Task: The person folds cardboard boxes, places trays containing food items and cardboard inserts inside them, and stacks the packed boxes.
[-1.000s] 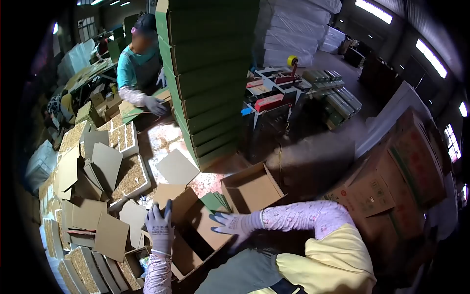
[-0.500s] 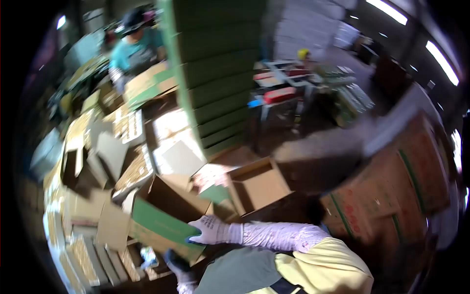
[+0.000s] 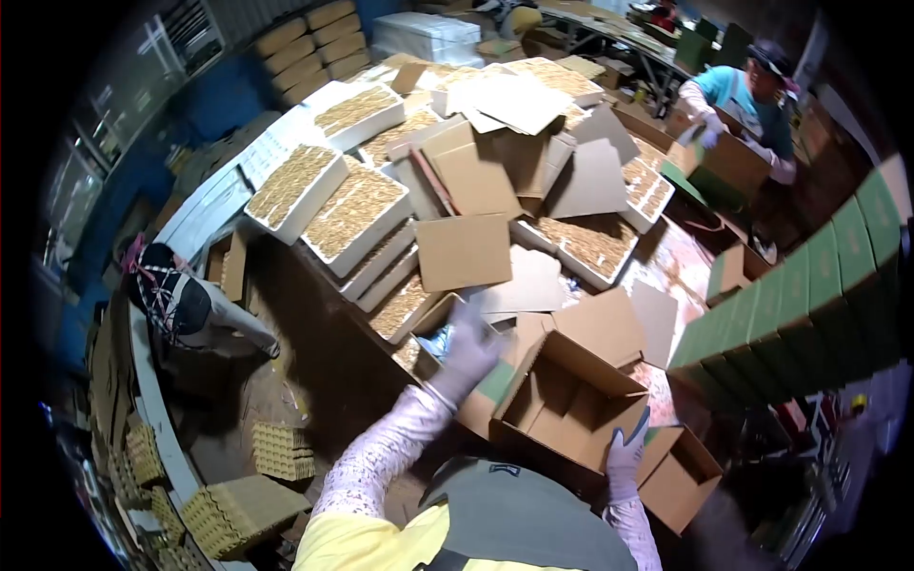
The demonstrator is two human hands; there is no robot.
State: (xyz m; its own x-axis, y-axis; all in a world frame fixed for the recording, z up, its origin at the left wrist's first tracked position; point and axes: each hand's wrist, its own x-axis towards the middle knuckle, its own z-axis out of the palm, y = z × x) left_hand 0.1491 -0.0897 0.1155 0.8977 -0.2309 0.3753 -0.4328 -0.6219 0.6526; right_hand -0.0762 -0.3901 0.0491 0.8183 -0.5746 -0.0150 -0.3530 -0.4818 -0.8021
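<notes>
An open, empty cardboard box (image 3: 571, 400) is tilted in front of my body. My right hand (image 3: 625, 459), in a grey glove, grips its right wall near the corner. Left of the box, my gloved left hand (image 3: 466, 350) is blurred, and its fingers are too smeared to read. It is over a small box (image 3: 428, 328) that holds something blue and white. Just right of my right hand lies another open cardboard box (image 3: 678, 478).
White trays of tan pieces (image 3: 357, 205) and loose cardboard sheets (image 3: 464, 252) cover the table. A green box stack (image 3: 790, 295) rises at right. One co-worker (image 3: 752, 105) handles a box at back right; another person (image 3: 181, 295) bends at left. Egg-carton-like trays (image 3: 238, 514) lie lower left.
The view has swung left. The box has turned from green side showing to open side up. My left hand has moved from below the box to its left; my right hand is at its right wall.
</notes>
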